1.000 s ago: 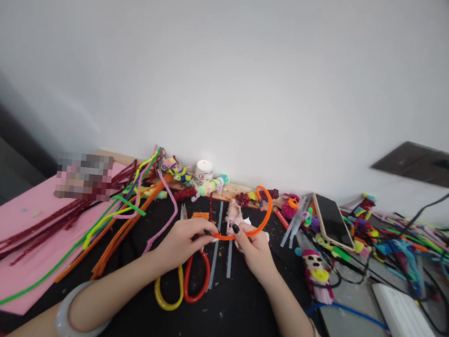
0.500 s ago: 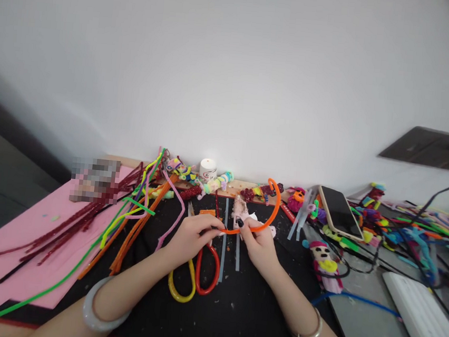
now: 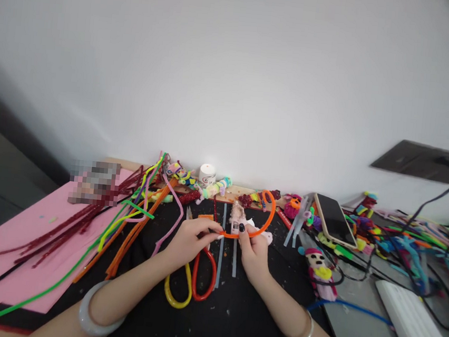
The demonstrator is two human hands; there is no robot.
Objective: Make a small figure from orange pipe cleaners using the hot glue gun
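Note:
An orange pipe cleaner (image 3: 271, 215) is stretched between my two hands, its free end curling up and back on the right. My left hand (image 3: 194, 237) pinches one end between thumb and fingers. My right hand (image 3: 255, 252) is closed on it farther along, thumb on top. Under my left hand lie scissors (image 3: 203, 288) with one yellow and one red handle loop, the blades partly hidden. Just behind my right hand is a glue gun (image 3: 238, 217), pale pink and partly covered. Translucent glue sticks (image 3: 219, 263) lie on the black mat between my hands.
Pink paper (image 3: 44, 230) at left carries dark red pipe cleaners (image 3: 72, 222). A white cup-like container (image 3: 207, 173) stands by the wall. At right are a phone (image 3: 334, 220), a pipe-cleaner doll (image 3: 321, 273), a white power strip (image 3: 415, 327) and tangled cables.
The curled end of the orange pipe cleaner has bent further inward to the left. My right hand has turned slightly. The whole view has shifted a little.

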